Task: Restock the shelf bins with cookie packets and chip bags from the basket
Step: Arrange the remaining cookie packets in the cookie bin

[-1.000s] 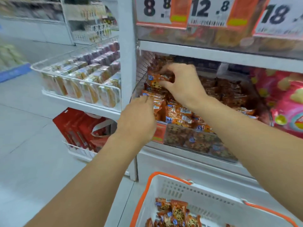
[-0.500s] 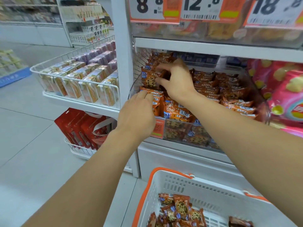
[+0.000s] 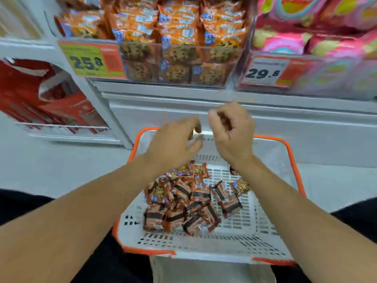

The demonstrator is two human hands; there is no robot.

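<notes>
Both hands hover empty over the basket. Left hand [image 3: 175, 144] is spread loose, fingers relaxed and slightly blurred, holding nothing. Right hand [image 3: 231, 133] sits just beside it with the fingers curled in toward the palm, and nothing shows between them. Neither touches a packet; both hang above the far end of the basket [image 3: 293, 164], near its rim.

Below them, the cookie packets [image 3: 189, 203] lie in a jumbled heap on the slotted white floor of the basket, bunched toward the middle, one or two strays off to the right. Some show the chocolate-chip picture, others lie with a dark band showing. My read: the hands are about to dip in for a fresh handful.

Up ahead, the clear-fronted shelf bin [image 3: 179, 64] already looks well filled with the same orange packets, stacked upright so the faces show through the front, which makes sense for a shop display. A yellow price tag [image 3: 91, 60] hangs at its left. Next door on the right, pink chip bags [image 3: 314, 41] fill their own bin. I see no chip bags in the basket from this angle. Red cartons [image 3: 51, 99] sit on a low rack at far left.
</notes>
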